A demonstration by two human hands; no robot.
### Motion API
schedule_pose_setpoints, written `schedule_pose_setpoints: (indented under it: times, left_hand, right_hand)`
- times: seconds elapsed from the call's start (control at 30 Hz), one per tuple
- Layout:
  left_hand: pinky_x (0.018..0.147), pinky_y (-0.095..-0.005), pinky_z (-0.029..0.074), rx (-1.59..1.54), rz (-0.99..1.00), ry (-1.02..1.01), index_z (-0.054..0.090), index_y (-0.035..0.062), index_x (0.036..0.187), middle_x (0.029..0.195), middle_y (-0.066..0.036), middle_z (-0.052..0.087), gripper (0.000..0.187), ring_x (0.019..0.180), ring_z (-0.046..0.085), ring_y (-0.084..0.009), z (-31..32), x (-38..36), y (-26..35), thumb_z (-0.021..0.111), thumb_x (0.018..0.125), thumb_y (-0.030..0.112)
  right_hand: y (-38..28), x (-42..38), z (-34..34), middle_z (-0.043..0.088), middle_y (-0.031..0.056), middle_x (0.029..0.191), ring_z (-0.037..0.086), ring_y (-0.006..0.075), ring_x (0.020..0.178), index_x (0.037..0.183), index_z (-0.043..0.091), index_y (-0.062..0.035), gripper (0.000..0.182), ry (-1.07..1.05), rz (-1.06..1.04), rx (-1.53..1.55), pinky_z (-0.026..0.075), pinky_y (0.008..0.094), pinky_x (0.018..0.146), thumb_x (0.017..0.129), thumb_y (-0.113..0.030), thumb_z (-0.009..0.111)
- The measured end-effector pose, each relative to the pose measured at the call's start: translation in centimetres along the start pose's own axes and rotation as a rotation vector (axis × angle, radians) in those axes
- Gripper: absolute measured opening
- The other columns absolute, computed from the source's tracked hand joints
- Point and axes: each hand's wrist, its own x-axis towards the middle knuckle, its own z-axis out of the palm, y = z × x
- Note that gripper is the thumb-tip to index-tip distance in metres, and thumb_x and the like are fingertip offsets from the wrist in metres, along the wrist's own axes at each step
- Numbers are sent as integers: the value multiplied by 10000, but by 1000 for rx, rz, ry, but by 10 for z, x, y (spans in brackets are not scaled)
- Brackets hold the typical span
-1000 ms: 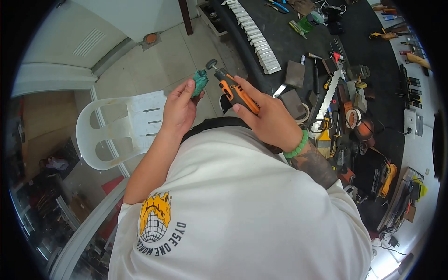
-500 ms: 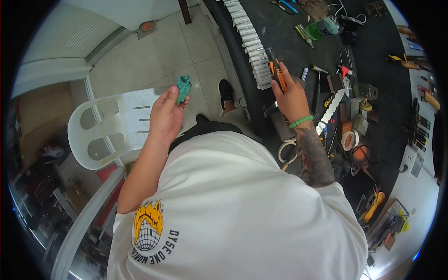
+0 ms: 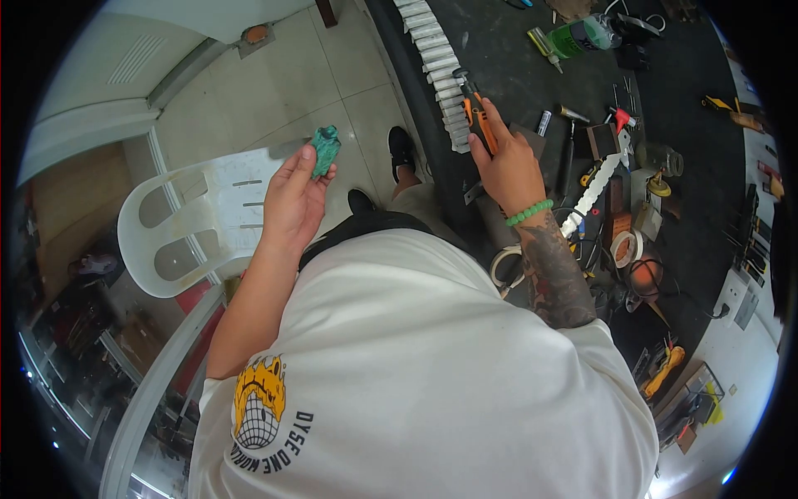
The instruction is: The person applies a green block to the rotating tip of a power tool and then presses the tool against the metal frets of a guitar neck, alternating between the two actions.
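Note:
My left hand (image 3: pixel 293 200) is closed on a rough green stone-like lump (image 3: pixel 327 151), pinched between thumb and fingers above the floor beside the chair. Over the dark workbench, my right hand (image 3: pixel 510 175) wraps round a pair of pliers (image 3: pixel 476 116) with orange-and-black handles. Their dark head points away from me, over a long row of pale, ribbed strips (image 3: pixel 434 51) along the bench edge. The palm hides the lower ends of the handles. A green bead bracelet (image 3: pixel 529 212) circles my right wrist.
A white plastic chair (image 3: pixel 170 187) stands at my left. On the workbench (image 3: pixel 507 66) lie a green bottle (image 3: pixel 578 37), a wavy metal strip (image 3: pixel 590 195), tape rolls (image 3: pixel 625 248) and several hand tools. A metal rail (image 3: pixel 158 387) runs at the lower left.
My right hand has shifted slightly left with the pliers, whose head now reaches farther up over the pale strips. The green lump in my left hand has moved up slightly.

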Motion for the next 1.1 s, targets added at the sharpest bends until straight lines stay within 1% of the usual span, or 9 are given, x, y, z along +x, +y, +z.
schedule_pose_setpoints:
  times: [0.1, 0.3, 0.43, 0.5, 0.53, 0.67, 0.73, 0.8, 1.1]
  left_hand:
    - [961, -341, 482, -1, 16, -11, 672, 16, 1183, 1136, -70, 703, 305, 1022, 609, -165, -5, -1, 2, 697, 1016, 271]
    - [961, -336, 480, -2, 15, -2, 675, 21, 1175, 1125, -64, 703, 307, 1004, 607, -164, -8, -1, 3, 700, 1014, 281]
    - [962, -334, 479, -7, 10, -4, 675, 21, 1178, 1120, -63, 703, 311, 1000, 605, -164, -7, 0, 4, 701, 1013, 283]
    - [935, -341, 500, -12, 26, 7, 682, 11, 1168, 1124, -122, 712, 301, 990, 630, -196, -8, 1, 3, 648, 1042, 282]
    - [935, -341, 500, -12, 28, 8, 682, 11, 1168, 1124, -122, 712, 301, 990, 630, -196, -8, 2, 4, 648, 1042, 282]
    - [935, -338, 501, -17, 23, 12, 681, 11, 1167, 1124, -116, 712, 304, 990, 630, -195, -8, 2, 3, 656, 1037, 285]
    - [935, -336, 500, -18, 20, 18, 678, 12, 1169, 1123, -114, 712, 305, 990, 630, -194, -8, 2, 2, 659, 1035, 286]
    - [966, -335, 480, -18, 7, 1, 678, 28, 1180, 1124, -61, 704, 309, 1015, 611, -165, -8, 3, 2, 709, 1008, 283]
    - [964, -336, 484, -29, 9, 0, 673, 27, 1182, 1125, -64, 702, 304, 1016, 612, -168, -7, 1, 4, 706, 1010, 275]
  right_hand:
    - [-6, -4, 0, 662, 234, 953, 724, 439, 850, 1563, 437, -320, 634, -19, 25, 3, 599, 504, 750, 975, -374, 670]
    - [-14, -12, 10, 658, 241, 944, 720, 435, 829, 1561, 436, -311, 636, -8, -62, 1, 595, 503, 738, 974, -366, 673]
    - [-21, -13, 7, 675, 213, 929, 714, 421, 853, 1568, 432, -302, 635, -57, -36, -3, 583, 501, 778, 982, -359, 671]
    - [-19, -11, 7, 677, 215, 937, 714, 423, 859, 1566, 434, -299, 633, -69, -32, -2, 580, 503, 781, 982, -359, 670]
    - [-15, -9, 7, 667, 237, 937, 716, 435, 844, 1564, 435, -302, 636, -26, -39, -4, 590, 501, 755, 976, -352, 673]
    - [2, 2, 1, 661, 262, 960, 721, 456, 859, 1562, 435, -299, 642, 47, -37, -13, 600, 505, 745, 969, -349, 674]
    - [2, 3, -1, 665, 266, 982, 720, 461, 890, 1560, 440, -294, 639, 33, -14, -17, 599, 507, 759, 967, -349, 675]
    - [1, 2, -1, 664, 256, 973, 719, 459, 886, 1559, 441, -297, 639, 31, -17, -25, 599, 508, 759, 967, -352, 676]
    - [-25, -13, 10, 653, 244, 931, 711, 449, 833, 1560, 438, -312, 634, -63, -46, -12, 591, 518, 742, 973, -363, 672]
